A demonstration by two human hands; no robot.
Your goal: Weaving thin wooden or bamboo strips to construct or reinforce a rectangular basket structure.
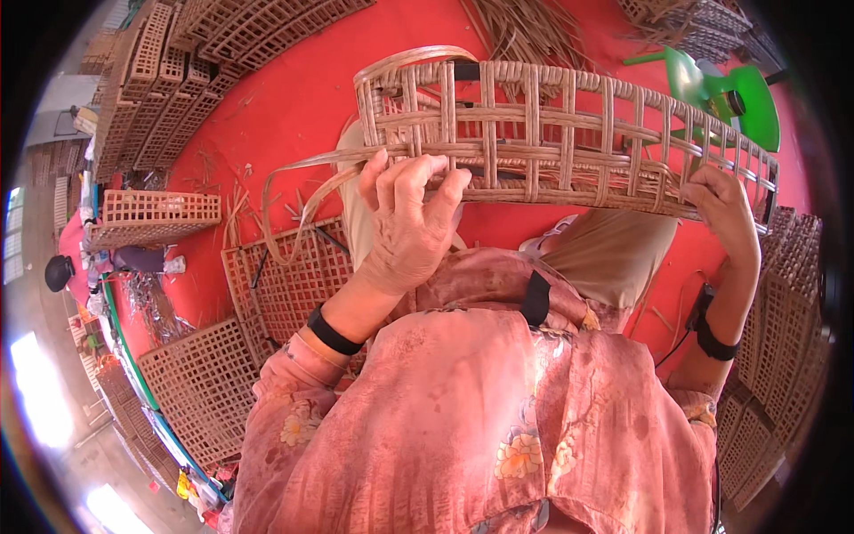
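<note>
A long, shallow basket of brown flat strips in an open square weave lies across my lap, its rim wrapped in the same strip. Dark metal frame bars show at its ends and inside. At its left end my left hand has bent fingers closed on the near edge, thumb and fingertips together at the lattice. A loose strip loops out to the left beside that hand. My right hand grips the near edge toward the right end, fingers curled over it. Its fingertips are partly hidden by the weave.
Stacks of similar woven panels stand at the far left, with more stacks at right. Lattice panels lie by my left side on the red floor covering. Loose strips and a green plastic stool are beyond the basket.
</note>
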